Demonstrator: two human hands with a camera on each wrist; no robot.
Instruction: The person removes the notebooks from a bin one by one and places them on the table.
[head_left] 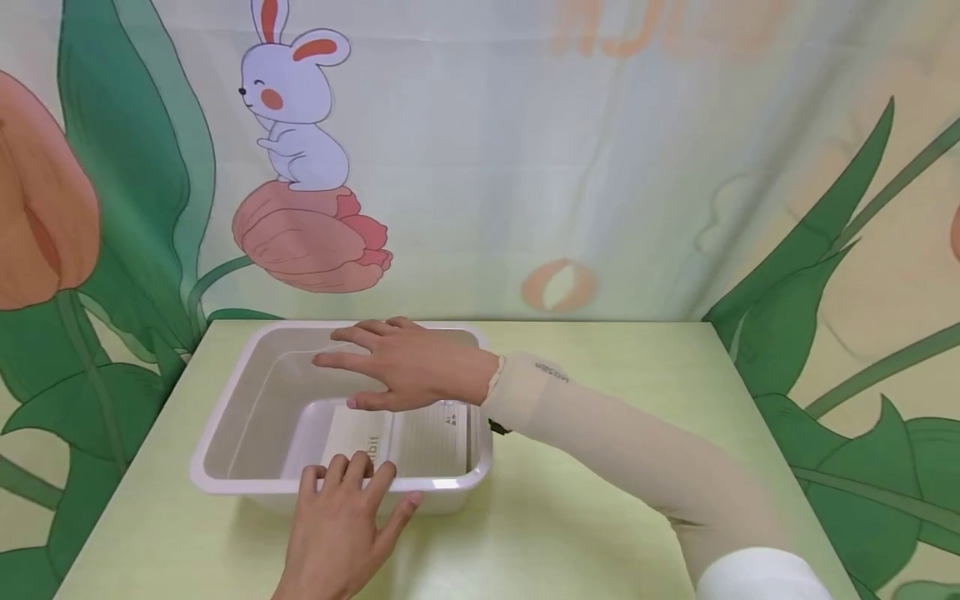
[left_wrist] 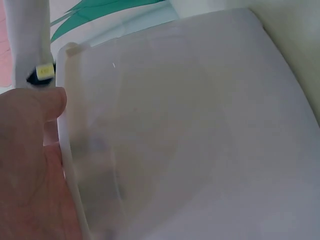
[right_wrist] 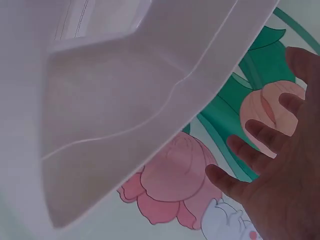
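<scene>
A white plastic basin (head_left: 247, 486) stands on the table, with a ribbed washboard panel (head_left: 427, 446) bearing printed lettering in its right part. At the front rim my left hand (head_left: 337, 521) grips the edge, fingers bent over it and thumb on the outer side. The left wrist view has the basin's outer wall (left_wrist: 190, 125) filling most of the picture, with the left hand (left_wrist: 37, 155) at its edge. Over the basin my right hand (head_left: 408, 367) is held with fingers spread and nothing in it. In the right wrist view, that hand (right_wrist: 280, 160) is apart from the basin (right_wrist: 110, 95).
The pale green table (head_left: 600, 500) extends to the right of the basin. Behind it hangs a curtain (head_left: 480, 167) printed with tulips and a rabbit. A dark wrist device (head_left: 498, 427) sits under the right sleeve (head_left: 600, 433).
</scene>
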